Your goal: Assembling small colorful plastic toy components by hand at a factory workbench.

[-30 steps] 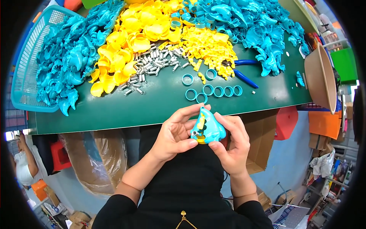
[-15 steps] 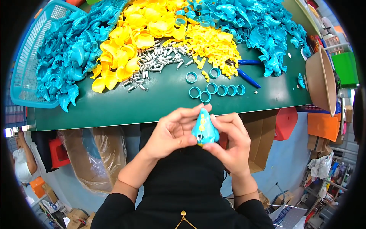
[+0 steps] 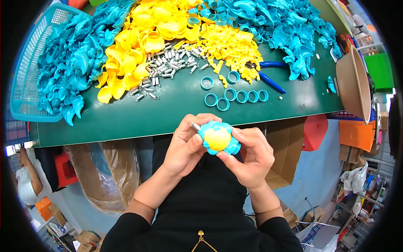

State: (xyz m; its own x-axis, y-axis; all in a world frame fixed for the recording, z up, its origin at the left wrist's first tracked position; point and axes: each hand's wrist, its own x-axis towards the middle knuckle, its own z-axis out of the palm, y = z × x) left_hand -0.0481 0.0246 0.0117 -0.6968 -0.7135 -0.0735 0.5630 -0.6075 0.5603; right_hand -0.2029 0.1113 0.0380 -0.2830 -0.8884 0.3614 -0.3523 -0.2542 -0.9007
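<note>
Just off the table's near edge, a small turquoise plastic toy figure [image 3: 235, 146] with a rounded yellow patch is held between both hands. My left hand [image 3: 181, 147] grips its left side, thumb bent against it and fingers behind. From that side a small silvery metal cylinder [image 3: 194, 125] sticks out by my left fingers; whether it is fixed to the toy I cannot tell. My right hand [image 3: 254, 157] pinches the right side, thumb below and fingers above. Beyond the hands, several turquoise rings [image 3: 222, 110] stand on the green table [image 3: 168, 113].
Heaps of turquoise parts [image 3: 79, 63], yellow shells [image 3: 136, 40], silvery cylinders [image 3: 172, 63] and small yellow pieces [image 3: 228, 42] cover the far table. Blue-handled pliers [image 3: 272, 82] lie right of them. A turquoise basket [image 3: 25, 84] stands left, a beige basin [image 3: 352, 86] right, and a cardboard box [image 3: 285, 155] below.
The toy has been turned over in my hands: its pointed turquoise side with the yellow strip faced up before, and now the rounded yellow patch does. The metal cylinder now shows by my left fingers.
</note>
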